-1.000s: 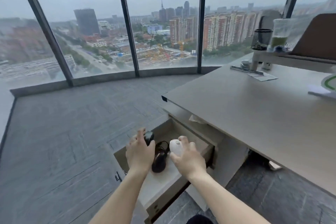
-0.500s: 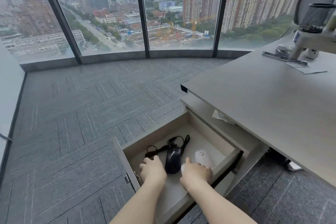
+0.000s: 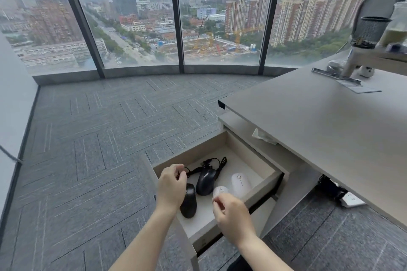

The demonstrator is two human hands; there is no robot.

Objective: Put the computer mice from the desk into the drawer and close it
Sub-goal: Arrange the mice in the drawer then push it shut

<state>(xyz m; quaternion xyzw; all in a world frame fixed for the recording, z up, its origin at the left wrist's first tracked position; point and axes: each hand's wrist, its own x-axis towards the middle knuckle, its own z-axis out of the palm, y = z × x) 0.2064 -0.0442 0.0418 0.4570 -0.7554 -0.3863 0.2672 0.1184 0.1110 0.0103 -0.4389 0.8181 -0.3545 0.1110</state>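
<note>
The open drawer (image 3: 267, 179) under the desk (image 3: 319, 130) holds several mice. A black mouse (image 3: 189, 203) lies at the left, partly under my left hand (image 3: 171, 185). A black wired mouse (image 3: 206, 180) sits in the middle with its cable (image 3: 217, 164) coiled behind it. A small white mouse (image 3: 220, 191) and a larger white mouse (image 3: 240, 182) lie to the right. My left hand hovers with loosely curled fingers close to the cable's end. Above the drawer's front edge my right hand (image 3: 233, 213) holds nothing, just in front of the small white mouse.
A crumpled tissue (image 3: 262, 135) sticks out under the desk top. A mesh pen holder (image 3: 370, 32), a monitor stand (image 3: 356, 61) and papers (image 3: 356, 88) sit at the desk's far end. Grey carpet (image 3: 99, 138) runs to the windows. A power strip (image 3: 352, 199) lies under the desk.
Both hands have let go of the mice they set in the drawer and have lifted slightly back. The black mouse and small white mouse now lie uncovered.
</note>
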